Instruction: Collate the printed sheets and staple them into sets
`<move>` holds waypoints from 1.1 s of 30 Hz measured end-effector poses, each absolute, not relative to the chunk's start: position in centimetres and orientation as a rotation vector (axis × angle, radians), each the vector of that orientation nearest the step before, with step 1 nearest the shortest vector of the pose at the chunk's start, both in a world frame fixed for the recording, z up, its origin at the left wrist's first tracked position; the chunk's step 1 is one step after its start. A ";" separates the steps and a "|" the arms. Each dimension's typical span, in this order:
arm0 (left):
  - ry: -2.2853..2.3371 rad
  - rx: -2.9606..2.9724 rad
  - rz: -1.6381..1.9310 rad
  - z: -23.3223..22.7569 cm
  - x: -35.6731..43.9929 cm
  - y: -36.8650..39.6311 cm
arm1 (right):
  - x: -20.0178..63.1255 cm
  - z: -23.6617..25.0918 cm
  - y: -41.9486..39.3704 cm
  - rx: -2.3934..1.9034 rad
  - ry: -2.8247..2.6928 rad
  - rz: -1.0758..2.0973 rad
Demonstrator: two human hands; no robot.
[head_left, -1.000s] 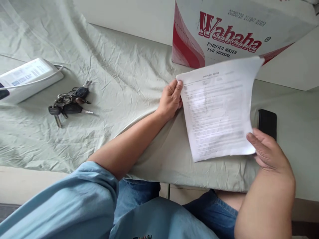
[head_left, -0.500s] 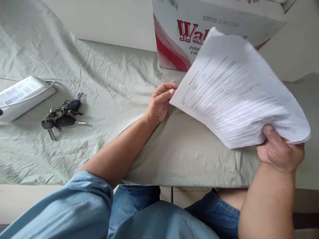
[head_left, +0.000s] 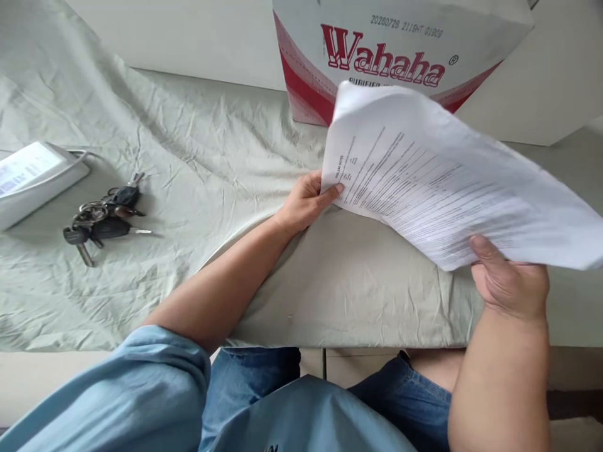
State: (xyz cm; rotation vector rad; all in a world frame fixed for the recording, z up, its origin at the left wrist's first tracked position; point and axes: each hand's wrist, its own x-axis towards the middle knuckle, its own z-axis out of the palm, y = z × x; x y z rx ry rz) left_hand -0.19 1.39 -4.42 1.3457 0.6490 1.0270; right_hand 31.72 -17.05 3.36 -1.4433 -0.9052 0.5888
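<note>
A printed white paper sheet (head_left: 433,182) is held up above the table, turned sideways so its text lines slant. My right hand (head_left: 509,282) grips its lower edge, thumb on top. My left hand (head_left: 306,204) pinches the sheet's left corner, with the forearm resting on the pale green cloth (head_left: 198,157) that covers the table. The sheet hides the lower front of a red and white Wahaha water carton (head_left: 391,56) standing behind it.
A bunch of keys (head_left: 101,216) lies on the cloth at the left. A white device with a cable (head_left: 32,179) sits at the far left edge. A white wall or board runs behind the table. My blue jeans and light blue sleeve fill the bottom.
The sheet has been turned from upright to sideways and lifted. It now covers the black phone seen one second ago. My right hand shifted along the edge; my left hand took the left corner again.
</note>
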 end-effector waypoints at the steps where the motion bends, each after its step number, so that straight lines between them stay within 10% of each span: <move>1: 0.670 1.360 1.044 -4.3 -0.2 1.5 | 31.7 3.3 -17.2 -1.478 -0.876 0.630; 33: 0.829 1.782 0.705 -2.6 -0.5 0.5 | 32.2 -0.2 -16.6 -1.886 -0.994 1.065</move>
